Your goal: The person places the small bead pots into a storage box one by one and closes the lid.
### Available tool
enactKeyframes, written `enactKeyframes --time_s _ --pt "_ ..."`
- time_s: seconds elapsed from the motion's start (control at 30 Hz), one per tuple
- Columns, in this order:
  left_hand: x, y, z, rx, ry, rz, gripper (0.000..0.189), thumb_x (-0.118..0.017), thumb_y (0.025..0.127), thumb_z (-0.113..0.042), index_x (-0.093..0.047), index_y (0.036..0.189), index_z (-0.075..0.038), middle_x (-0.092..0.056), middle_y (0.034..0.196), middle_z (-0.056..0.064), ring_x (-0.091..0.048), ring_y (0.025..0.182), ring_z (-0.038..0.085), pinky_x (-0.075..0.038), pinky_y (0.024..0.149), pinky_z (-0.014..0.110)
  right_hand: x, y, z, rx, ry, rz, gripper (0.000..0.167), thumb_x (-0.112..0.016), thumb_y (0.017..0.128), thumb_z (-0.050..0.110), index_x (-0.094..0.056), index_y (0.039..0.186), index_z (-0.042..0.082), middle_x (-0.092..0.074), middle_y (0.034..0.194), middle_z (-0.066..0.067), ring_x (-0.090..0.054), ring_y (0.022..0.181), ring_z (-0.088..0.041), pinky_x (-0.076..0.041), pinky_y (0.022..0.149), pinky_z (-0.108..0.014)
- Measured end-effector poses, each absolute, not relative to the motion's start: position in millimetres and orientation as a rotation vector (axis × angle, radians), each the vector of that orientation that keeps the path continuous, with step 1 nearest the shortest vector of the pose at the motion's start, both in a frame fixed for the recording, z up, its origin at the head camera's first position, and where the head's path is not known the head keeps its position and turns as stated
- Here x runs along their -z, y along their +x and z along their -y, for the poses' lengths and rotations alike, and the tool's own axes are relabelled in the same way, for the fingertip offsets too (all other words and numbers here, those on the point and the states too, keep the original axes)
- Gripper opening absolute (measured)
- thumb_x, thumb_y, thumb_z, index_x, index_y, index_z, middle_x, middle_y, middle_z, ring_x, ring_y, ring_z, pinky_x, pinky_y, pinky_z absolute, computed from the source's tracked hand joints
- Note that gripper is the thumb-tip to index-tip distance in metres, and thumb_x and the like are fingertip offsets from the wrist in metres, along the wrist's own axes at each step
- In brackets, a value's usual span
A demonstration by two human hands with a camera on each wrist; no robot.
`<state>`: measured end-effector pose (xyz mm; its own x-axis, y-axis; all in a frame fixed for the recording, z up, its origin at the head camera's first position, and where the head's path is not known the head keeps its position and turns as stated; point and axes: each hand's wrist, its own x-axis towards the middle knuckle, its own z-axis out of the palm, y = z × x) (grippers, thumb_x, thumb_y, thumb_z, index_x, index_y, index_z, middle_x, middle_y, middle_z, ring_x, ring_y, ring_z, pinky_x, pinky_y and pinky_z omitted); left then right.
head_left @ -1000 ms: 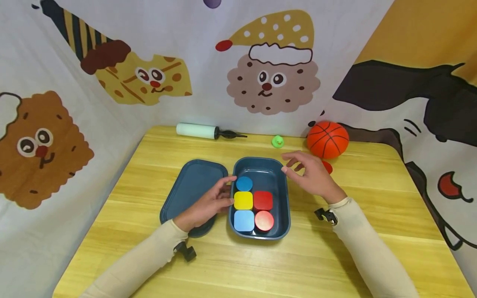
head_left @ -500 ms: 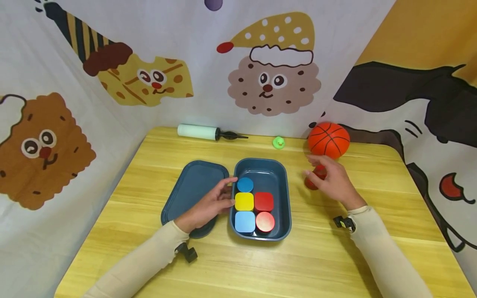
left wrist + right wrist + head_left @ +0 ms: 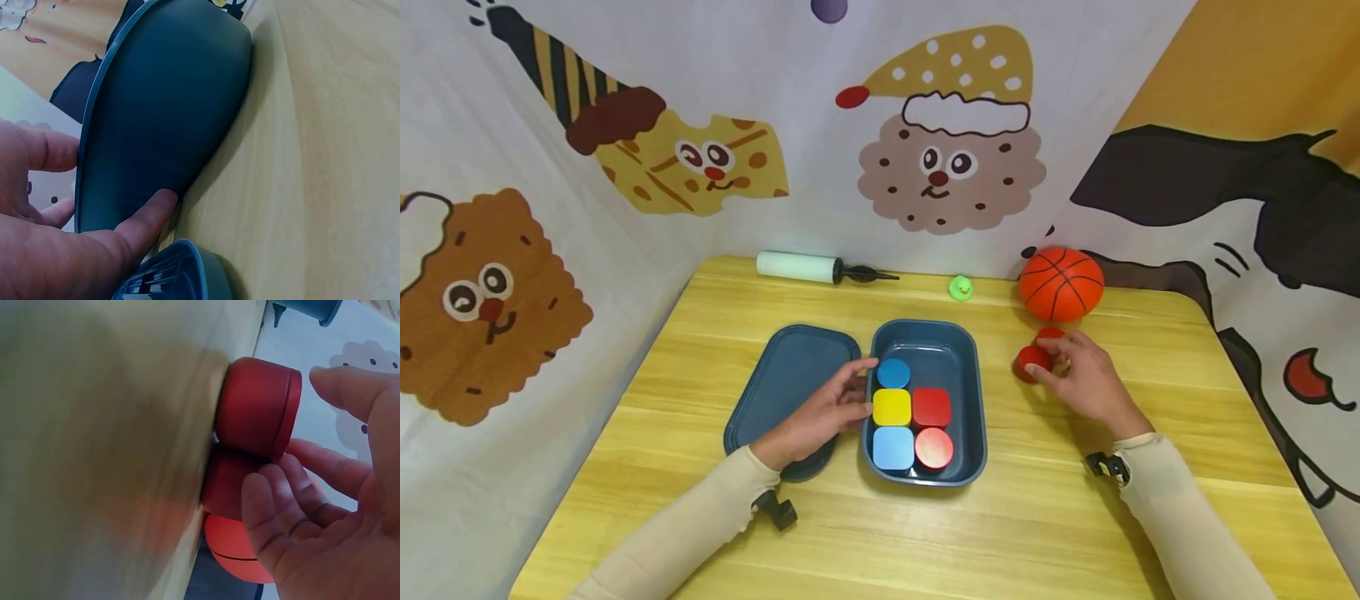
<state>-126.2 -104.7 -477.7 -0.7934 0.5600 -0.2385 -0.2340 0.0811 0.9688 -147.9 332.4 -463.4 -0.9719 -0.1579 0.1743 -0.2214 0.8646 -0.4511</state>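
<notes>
Fingers point(image 3: 257, 503) of the right hand point(image 3: 1090, 379) are standing half-open, holding nothing, beside a dark-red cylindrical container point(image 3: 255, 406) on the wood-grained desk point(image 3: 1037, 517); pinching squarely is likely sparing its round red neighbour point(image 3: 226, 481). Left hand point(image 3: 816, 414) is loosely touching a slate-blue rectangular box point(image 3: 940, 354).

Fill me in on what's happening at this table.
A person's left hand rests its fingers against the left side of a dark blue box. Five coloured containers sit inside, with bare floor at the far end. The right hand is at two red round containers on the table, near the orange ball, with no firm grip visible. The lid lies off, left of the box.
</notes>
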Motion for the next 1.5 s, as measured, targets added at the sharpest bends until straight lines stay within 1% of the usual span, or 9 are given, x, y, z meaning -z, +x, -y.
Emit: enactKeyframes --time_s 0.17,0.37,0.5,0.7,0.9,1.03,1.17,1.33,1.5 --pt "476.1 -124.8 103.4 -1.770 0.306 -1.798 0.068 -0.056 0.108 -0.009 -0.028 0.166 -0.028 -0.039 0.157 0.018 -0.056 0.130 0.028 -0.058 0.098 0.037 465.2 -145.1 -330.9 -0.706 0.278 2.951 0.060 -0.083 0.093 0.039 -0.069 0.133 -0.003 -0.058 0.103 -0.014 -0.054 0.091 -0.026 -0.044 0.076 -0.039" --pt "475.0 -124.6 103.0 -1.766 0.307 -1.803 0.068 -0.056 0.108 -0.009 -0.028 0.166 -0.029 -0.039 0.158 0.018 -0.056 0.130 0.028 -0.057 0.099 0.036 467.9 -142.7 -328.3 -0.718 0.279 2.956 0.061 -0.087 0.088 0.042 -0.072 0.130 0.001 -0.056 0.099 -0.012 -0.051 0.088 -0.025 -0.041 0.073 -0.037" --pt "475.4 -124.3 103.2 -1.770 0.303 -1.798 0.068 -0.056 0.108 -0.008 -0.028 0.166 -0.029 -0.039 0.158 0.018 -0.056 0.130 0.027 -0.057 0.098 0.036 468.7 -141.2 -326.8 -0.718 0.307 2.973 0.064 -0.088 0.086 0.045 -0.070 0.130 0.002 -0.061 0.103 -0.013 -0.055 0.091 -0.025 -0.045 0.075 -0.038" --pt "476.3 -124.0 103.3 -1.777 0.307 -1.789 0.068 -0.055 0.108 -0.009 -0.026 0.167 -0.025 -0.038 0.159 0.019 -0.055 0.132 0.028 -0.057 0.098 0.036 466.2 -141.6 -325.0 -0.757 0.328 3.001 0.062 -0.089 0.086 0.039 -0.068 0.132 0.002 -0.072 0.105 -0.014 -0.067 0.089 -0.026 -0.055 0.075 -0.038" --pt "476.9 -124.5 103.7 -1.779 0.326 -1.789 0.069 -0.056 0.108 -0.009 -0.025 0.167 -0.024 -0.037 0.159 0.022 -0.055 0.133 0.030 -0.056 0.097 0.035 457.6 -145.7 -319.2 -0.791 0.367 2.955 0.058 -0.088 0.088 0.035 -0.069 0.131 0.003 -0.072 0.108 -0.012 -0.068 0.094 -0.028 -0.061 0.079 -0.043" --pt "478.2 -125.0 103.5 -1.793 0.326 -1.771 0.069 -0.057 0.107 -0.008 -0.026 0.167 -0.025 -0.038 0.160 0.022 -0.056 0.132 0.029 -0.057 0.097 0.035 449.3 -148.6 -312.8 -0.788 0.395 2.924 0.056 -0.087 0.089 0.035 -0.069 0.132 0.004 -0.071 0.109 -0.012 -0.069 0.094 -0.029 -0.060 0.081 -0.046" --pt "479.2 -125.0 103.6 -1.799 0.323 -1.753 0.069 -0.056 0.108 -0.008 -0.025 0.167 -0.025 -0.038 0.160 0.022 -0.056 0.131 0.028 -0.057 0.097 0.034 440.9 -150.8 -305.3 -0.781 0.412 2.894 0.056 -0.086 0.090 0.034 -0.069 0.133 0.004 -0.072 0.117 -0.014 -0.071 0.097 -0.032 -0.060 0.084 -0.050" --pt "480.2 -125.7 104.2 -1.805 0.326 -1.755 0.069 -0.057 0.108 -0.009 -0.026 0.167 -0.025 -0.038 0.160 0.022 -0.056 0.131 0.027 -0.057 0.096 0.034 429.8 -154.3 -293.3 -0.786 0.457 2.854 0.055 -0.085 0.091 0.033 -0.068 0.135 0.005 -0.071 0.122 -0.014 -0.068 0.099 -0.034 -0.057 0.083 -0.050" --pt "478.2 -125.3 104.4 -1.797 0.334 -1.769 0.069 -0.057 0.107 -0.010 -0.027 0.167 -0.026 -0.037 0.161 0.022 -0.056 0.129 0.028 -0.056 0.094 0.034 421.8 -158.4 -280.1 -0.859 0.484 2.827 0.053 -0.084 0.091 0.028 -0.068 0.136 0.005 -0.069 0.121 -0.011 -0.067 0.101 -0.029 -0.063 0.083 -0.052"
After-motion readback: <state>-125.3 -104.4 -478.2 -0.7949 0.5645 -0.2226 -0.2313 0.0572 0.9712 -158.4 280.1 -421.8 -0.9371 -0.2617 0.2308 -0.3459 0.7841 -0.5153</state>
